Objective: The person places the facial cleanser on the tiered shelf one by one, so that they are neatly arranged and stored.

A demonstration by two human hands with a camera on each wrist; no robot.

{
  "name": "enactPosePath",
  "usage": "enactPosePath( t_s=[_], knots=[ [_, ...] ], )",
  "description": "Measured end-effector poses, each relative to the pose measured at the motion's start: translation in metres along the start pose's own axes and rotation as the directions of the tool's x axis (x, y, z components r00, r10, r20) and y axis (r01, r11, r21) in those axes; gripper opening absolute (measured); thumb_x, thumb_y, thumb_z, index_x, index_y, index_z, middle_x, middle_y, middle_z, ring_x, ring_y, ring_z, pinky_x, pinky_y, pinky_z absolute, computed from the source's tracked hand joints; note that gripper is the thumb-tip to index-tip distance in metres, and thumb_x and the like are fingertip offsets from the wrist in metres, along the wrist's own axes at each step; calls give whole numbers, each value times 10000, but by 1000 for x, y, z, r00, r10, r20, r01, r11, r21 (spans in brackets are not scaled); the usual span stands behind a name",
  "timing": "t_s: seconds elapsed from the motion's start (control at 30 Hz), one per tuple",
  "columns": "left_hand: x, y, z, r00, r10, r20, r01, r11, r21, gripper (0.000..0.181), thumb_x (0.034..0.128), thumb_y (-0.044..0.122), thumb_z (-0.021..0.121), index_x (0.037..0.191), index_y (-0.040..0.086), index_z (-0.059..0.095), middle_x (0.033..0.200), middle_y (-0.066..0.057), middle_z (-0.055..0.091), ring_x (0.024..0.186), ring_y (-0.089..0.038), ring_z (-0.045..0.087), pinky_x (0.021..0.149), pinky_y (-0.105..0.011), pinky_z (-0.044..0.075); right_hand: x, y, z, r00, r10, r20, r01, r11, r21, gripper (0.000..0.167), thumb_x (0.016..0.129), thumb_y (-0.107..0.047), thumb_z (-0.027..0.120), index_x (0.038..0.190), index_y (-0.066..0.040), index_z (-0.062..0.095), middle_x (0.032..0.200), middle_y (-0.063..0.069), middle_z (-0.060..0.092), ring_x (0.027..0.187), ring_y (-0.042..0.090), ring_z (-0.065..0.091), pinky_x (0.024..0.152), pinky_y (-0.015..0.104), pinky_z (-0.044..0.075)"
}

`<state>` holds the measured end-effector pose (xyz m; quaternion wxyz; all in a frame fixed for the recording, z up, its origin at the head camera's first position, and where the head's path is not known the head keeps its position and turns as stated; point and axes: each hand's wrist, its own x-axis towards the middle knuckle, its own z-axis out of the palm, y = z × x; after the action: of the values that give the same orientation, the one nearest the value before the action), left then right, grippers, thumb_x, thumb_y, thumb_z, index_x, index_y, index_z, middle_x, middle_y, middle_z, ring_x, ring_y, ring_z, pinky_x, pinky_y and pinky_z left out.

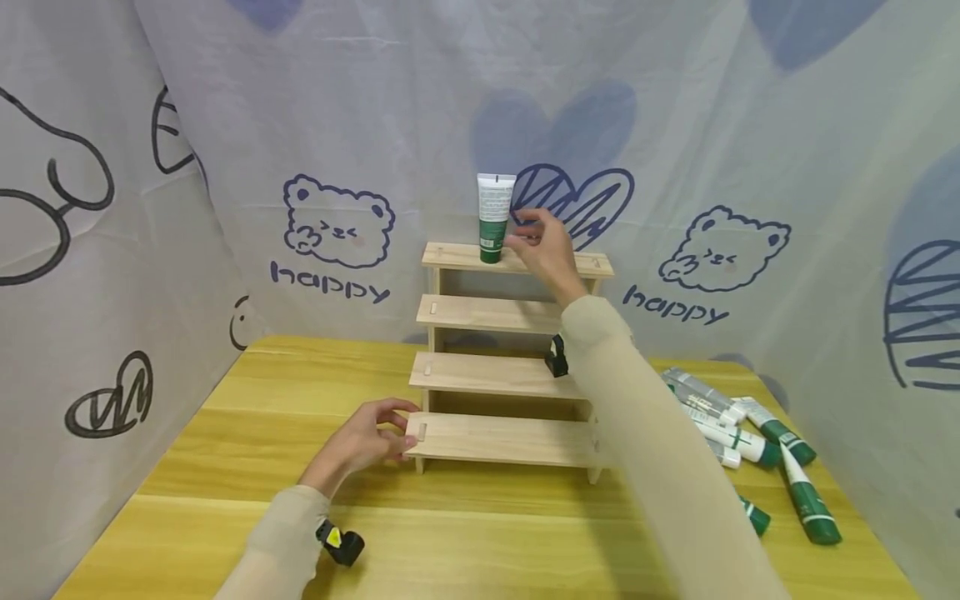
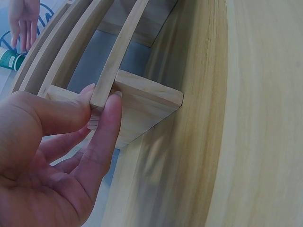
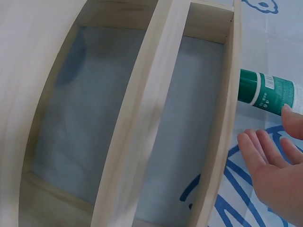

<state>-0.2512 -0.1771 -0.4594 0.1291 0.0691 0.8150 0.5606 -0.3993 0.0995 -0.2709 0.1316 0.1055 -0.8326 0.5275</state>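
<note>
A white and green squeeze tube [image 1: 495,218] stands upright on its cap on the top step of a wooden four-step rack [image 1: 487,312]. Just right of the tube is my right hand [image 1: 553,257], its fingers loosely bent and not wrapped round it. In the right wrist view the thumb lies close to the tube [image 3: 274,92]; whether it touches cannot be told. My left hand [image 1: 366,442] pinches the left end of the lowest step between thumb and fingers, plain in the left wrist view, where that step's board [image 2: 116,56] runs out from the fingertips.
Several green, white and silver tubes lie in a loose pile on the right of the yellow wood-grain table [image 1: 247,467], among them a green tube [image 1: 812,504] near the edge. A printed cloth [image 1: 442,100] hangs close behind the rack and at both sides.
</note>
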Motion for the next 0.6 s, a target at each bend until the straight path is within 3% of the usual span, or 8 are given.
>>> enactPosePath(
  t_s=[0.6],
  knots=[
    [1, -1, 1, 1000, -3, -9, 3, 1000, 18, 495, 943, -23, 701, 1414, 23, 558, 1134, -186, 608, 774, -188, 723, 753, -397, 661, -42, 5, -48, 996, 1, 85, 12, 989, -150, 492, 984, -121, 687, 1440, -12, 537, 1362, 243, 651, 1245, 421, 645, 1090, 497, 543]
  ],
)
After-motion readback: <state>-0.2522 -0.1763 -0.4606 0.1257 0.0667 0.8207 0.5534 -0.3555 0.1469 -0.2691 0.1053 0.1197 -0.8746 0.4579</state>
